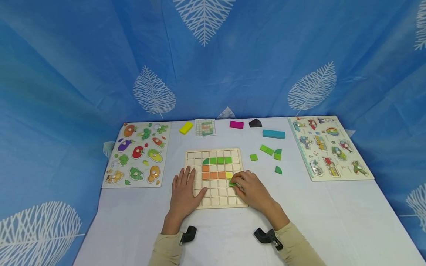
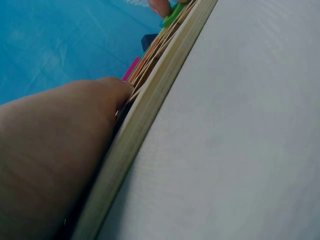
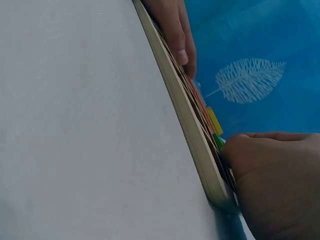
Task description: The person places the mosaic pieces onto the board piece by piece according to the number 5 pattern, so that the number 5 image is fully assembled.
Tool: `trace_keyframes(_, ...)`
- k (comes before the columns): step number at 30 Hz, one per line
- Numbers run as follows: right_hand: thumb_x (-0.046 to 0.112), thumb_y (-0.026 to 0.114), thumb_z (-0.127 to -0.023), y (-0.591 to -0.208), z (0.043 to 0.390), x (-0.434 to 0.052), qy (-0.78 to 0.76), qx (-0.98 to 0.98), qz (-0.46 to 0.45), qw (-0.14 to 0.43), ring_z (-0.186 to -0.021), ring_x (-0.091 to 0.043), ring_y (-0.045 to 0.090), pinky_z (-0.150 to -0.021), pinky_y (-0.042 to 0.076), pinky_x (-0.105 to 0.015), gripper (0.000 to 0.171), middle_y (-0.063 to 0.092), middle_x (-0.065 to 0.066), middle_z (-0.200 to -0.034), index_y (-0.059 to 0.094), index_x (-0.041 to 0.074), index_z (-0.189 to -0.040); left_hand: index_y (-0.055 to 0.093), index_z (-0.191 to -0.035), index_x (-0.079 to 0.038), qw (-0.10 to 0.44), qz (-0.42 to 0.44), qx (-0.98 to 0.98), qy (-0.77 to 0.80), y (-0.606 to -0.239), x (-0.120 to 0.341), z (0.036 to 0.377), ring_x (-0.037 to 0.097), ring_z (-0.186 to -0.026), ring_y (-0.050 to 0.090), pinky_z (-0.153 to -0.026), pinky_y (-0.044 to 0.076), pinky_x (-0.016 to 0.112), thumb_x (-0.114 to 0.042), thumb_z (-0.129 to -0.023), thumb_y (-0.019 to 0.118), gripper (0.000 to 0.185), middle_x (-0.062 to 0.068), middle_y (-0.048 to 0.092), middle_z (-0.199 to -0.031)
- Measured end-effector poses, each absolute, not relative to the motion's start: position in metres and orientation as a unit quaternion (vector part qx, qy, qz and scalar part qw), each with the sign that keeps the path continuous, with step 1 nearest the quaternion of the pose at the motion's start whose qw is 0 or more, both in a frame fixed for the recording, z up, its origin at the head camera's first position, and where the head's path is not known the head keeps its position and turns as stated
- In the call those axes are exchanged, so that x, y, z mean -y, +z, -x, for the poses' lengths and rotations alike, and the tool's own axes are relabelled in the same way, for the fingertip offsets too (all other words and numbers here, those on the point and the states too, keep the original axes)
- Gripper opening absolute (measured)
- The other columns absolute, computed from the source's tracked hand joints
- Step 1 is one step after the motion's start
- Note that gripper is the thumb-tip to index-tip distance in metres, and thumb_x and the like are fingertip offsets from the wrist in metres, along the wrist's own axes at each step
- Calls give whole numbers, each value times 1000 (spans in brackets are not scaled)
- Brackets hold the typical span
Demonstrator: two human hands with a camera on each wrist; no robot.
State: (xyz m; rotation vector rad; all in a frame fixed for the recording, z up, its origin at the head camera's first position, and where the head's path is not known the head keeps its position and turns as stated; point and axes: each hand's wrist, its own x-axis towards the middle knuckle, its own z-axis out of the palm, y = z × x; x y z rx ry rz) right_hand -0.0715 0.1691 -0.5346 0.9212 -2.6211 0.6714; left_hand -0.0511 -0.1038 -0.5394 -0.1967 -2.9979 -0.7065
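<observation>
A wooden grid board (image 1: 214,201) lies in front of me with tiles set in its squares. Across its upper part runs a green row (image 1: 221,160), with orange tiles (image 1: 214,175) and a yellow tile (image 1: 228,174) below. My left hand (image 1: 185,194) rests on the board's left edge, fingers straight and spread. Over the right side, my right hand (image 1: 251,190) pinches a small green tile (image 1: 231,183) just below the yellow one. The left wrist view shows this green tile (image 2: 173,15) tilted under the fingertips. In the right wrist view the right hand (image 3: 280,175) hides most of it.
Loose green pieces (image 1: 267,149) lie right of the board. Behind it are a yellow block (image 1: 186,128), a pattern card (image 1: 205,128), a magenta block (image 1: 236,125), a black piece (image 1: 255,123) and a teal block (image 1: 274,134). Picture puzzles stand left (image 1: 136,155) and right (image 1: 331,147).
</observation>
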Motion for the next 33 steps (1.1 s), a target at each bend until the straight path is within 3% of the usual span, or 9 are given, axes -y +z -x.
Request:
trace_keyframes(8, 19, 75, -93, -536, 72, -164, 217, 908, -330, 138, -89, -15, 58, -73, 44, -30, 10, 72, 4, -109, 78, 22, -103, 39, -156, -5, 22, 66, 971, -230, -538, 105, 50, 41, -155, 24, -123, 19, 62, -50, -93, 65, 82, 18, 30, -166)
trace_keyframes(22, 25, 79, -90, -538, 72, -167, 212, 912, -319, 150, -84, -12, 53, -71, 39, -28, 12, 75, 9, -106, 82, 24, -101, 38, -157, -6, 18, 60, 971, -232, -539, 104, 52, 41, -156, 21, -124, 16, 62, -50, -92, 66, 84, 18, 29, -167)
trace_keyframes(33, 20, 79, -88, -540, 75, -185, 230, 910, -298, 174, -83, -14, 55, -73, 43, -31, 9, 76, 7, -102, 81, 19, -96, 38, -157, -6, 19, 61, 971, -232, -537, 104, 52, 41, -156, 22, -123, 17, 62, -51, -92, 67, 84, 18, 30, -166)
